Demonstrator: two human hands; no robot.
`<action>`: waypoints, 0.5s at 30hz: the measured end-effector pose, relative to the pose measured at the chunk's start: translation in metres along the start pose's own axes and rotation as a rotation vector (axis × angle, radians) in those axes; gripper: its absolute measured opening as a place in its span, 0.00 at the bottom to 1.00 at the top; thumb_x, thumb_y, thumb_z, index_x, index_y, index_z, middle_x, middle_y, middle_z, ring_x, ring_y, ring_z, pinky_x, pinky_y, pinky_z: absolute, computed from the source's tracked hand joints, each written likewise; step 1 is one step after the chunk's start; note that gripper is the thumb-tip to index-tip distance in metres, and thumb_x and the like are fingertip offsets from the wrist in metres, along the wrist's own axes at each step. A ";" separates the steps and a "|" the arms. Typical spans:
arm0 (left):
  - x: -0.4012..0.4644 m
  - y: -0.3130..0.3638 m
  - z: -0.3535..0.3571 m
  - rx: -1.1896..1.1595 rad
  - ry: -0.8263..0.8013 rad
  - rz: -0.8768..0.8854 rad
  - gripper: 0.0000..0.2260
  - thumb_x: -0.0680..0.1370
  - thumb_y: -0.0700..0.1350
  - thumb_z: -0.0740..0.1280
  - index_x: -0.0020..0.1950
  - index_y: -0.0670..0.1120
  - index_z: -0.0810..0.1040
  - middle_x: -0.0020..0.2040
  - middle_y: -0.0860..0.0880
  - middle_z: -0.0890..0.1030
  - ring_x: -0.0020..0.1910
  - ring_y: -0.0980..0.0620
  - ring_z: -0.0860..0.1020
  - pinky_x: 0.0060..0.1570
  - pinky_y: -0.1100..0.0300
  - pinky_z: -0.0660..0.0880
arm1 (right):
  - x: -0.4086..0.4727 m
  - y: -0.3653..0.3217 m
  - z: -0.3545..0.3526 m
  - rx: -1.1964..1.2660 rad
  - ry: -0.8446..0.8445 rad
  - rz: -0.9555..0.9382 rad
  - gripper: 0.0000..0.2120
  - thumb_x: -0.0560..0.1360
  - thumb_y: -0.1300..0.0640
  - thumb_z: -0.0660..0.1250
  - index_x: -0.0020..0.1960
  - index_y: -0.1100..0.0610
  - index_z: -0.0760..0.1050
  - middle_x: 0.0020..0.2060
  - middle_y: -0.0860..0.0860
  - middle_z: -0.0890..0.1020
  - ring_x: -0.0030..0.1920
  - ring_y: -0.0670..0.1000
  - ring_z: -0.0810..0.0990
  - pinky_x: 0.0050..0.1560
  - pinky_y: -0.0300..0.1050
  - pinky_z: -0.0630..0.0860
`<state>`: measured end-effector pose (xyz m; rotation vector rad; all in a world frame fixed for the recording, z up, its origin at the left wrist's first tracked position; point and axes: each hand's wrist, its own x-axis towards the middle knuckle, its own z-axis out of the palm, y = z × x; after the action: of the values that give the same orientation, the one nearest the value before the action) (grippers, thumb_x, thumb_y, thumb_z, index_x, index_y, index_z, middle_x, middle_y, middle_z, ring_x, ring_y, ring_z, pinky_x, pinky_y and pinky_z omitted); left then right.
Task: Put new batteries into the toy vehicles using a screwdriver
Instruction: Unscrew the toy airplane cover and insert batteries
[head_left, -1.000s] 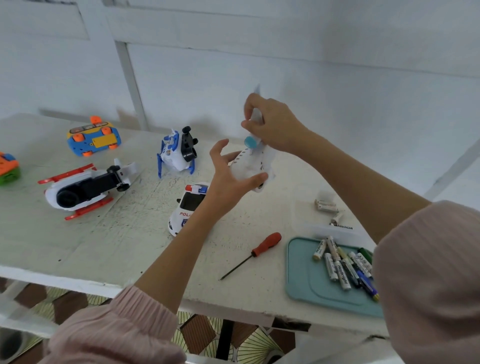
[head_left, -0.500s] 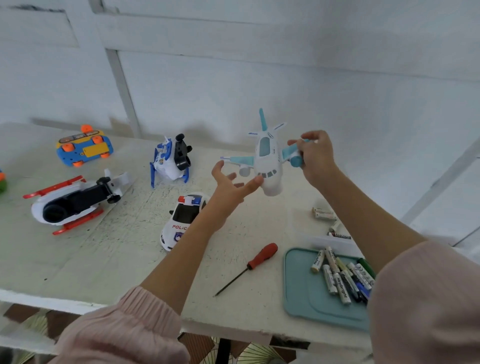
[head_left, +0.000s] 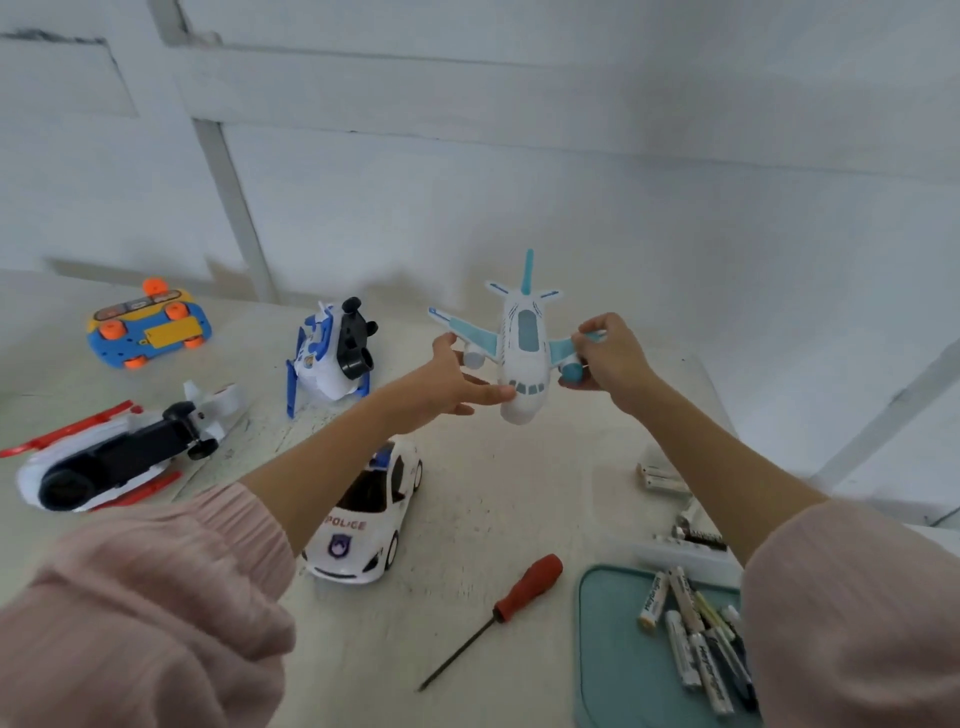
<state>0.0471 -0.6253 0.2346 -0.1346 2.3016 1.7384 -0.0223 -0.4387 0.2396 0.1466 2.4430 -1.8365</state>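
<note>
Home workspace, whitewashed wall (head_left: 571, 182), worn table (head_left: 493, 509)

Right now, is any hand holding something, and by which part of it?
The right hand holds the toy airplane by one wing, fingers pinching near the engine. The left hand only touches its nose side with straight fingers.

Soft, even daylight; edges warped, slightly blurred.

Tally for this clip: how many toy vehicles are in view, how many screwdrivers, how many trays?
Toy vehicles: 5, namely the airplane held by the left hand and right hand, police car, helicopter, blue-white toy, blue-yellow car.
Screwdriver: 1
Tray: 1
Total: 7. Batteries are too overlapped to count.
</note>
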 end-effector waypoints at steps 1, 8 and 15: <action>0.005 0.001 -0.004 0.035 -0.011 -0.016 0.49 0.70 0.45 0.74 0.77 0.46 0.40 0.73 0.44 0.62 0.60 0.49 0.74 0.62 0.49 0.73 | 0.005 0.001 0.002 0.003 -0.011 0.018 0.07 0.78 0.61 0.61 0.54 0.57 0.65 0.56 0.60 0.71 0.51 0.61 0.79 0.30 0.44 0.80; 0.032 -0.009 -0.019 0.257 -0.114 -0.134 0.51 0.71 0.50 0.73 0.76 0.43 0.35 0.77 0.45 0.55 0.68 0.45 0.68 0.60 0.51 0.75 | 0.029 0.023 0.014 -0.037 -0.099 0.045 0.13 0.75 0.61 0.66 0.56 0.57 0.65 0.57 0.61 0.69 0.53 0.61 0.78 0.43 0.49 0.80; 0.046 -0.023 -0.023 0.301 -0.133 -0.167 0.52 0.71 0.51 0.74 0.76 0.45 0.36 0.76 0.47 0.55 0.66 0.46 0.69 0.57 0.52 0.77 | 0.040 0.038 0.025 -0.144 -0.102 0.038 0.12 0.76 0.59 0.65 0.57 0.56 0.66 0.54 0.59 0.71 0.47 0.57 0.78 0.36 0.43 0.79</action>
<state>0.0046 -0.6503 0.2073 -0.1441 2.3465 1.2663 -0.0570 -0.4513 0.1919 0.0864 2.4725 -1.6045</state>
